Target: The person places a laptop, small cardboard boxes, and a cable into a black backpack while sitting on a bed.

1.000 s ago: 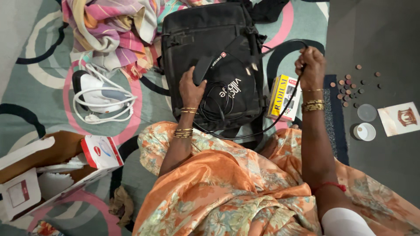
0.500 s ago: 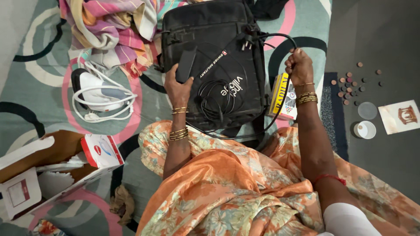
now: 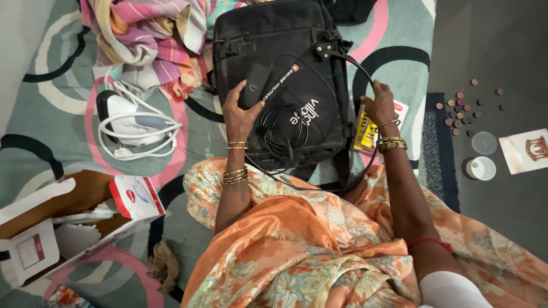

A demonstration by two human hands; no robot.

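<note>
You grip one black power brick in your left hand and pinch its single black cable with your right hand, both over one black backpack on the patterned rug.

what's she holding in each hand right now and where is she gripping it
The left hand holds a black power adapter brick by its lower end, over the black backpack. The right hand grips the black cable partway along, below the plug.
</note>
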